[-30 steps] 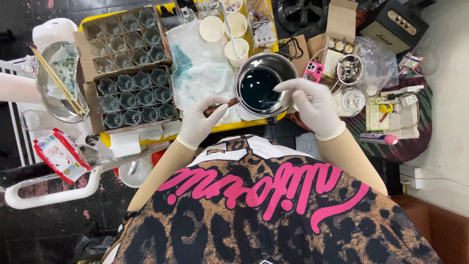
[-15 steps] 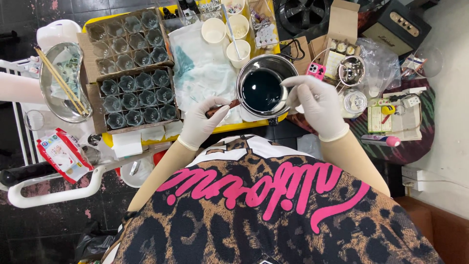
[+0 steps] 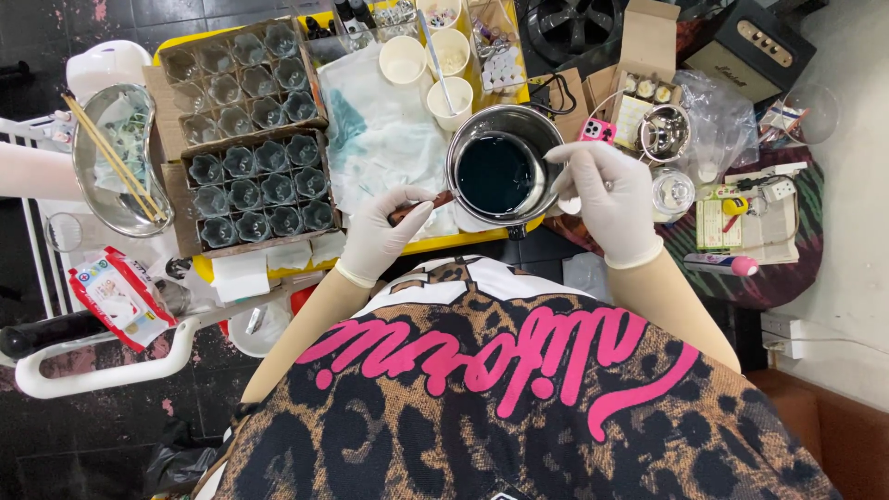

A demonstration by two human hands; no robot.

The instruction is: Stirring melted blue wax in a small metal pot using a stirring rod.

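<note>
A steel pot [image 3: 546, 130] full of dark blue-black liquid [image 3: 495, 174] stands on the yellow table [image 3: 435, 244] in front of me. My left hand [image 3: 381, 233], in a white glove, grips the pot's brown wooden handle [image 3: 428, 205]. My right hand [image 3: 607, 199], also gloved, rests against the pot's right rim with fingers curled; whether it holds anything I cannot make out. A stained white cloth [image 3: 384, 139] lies under and left of the pot.
Two cardboard trays [image 3: 248, 139] of several small glass jars sit at left. Paper cups [image 3: 433, 65] stand behind the pot, one with a stick. A glass dish with chopsticks [image 3: 116, 157] is far left. Boxes, a pink phone [image 3: 597, 130] and steel cups crowd the right.
The pot and both hands have stayed together on the table; the view has shifted slightly, with the pot a little lower and further right than one second ago.
</note>
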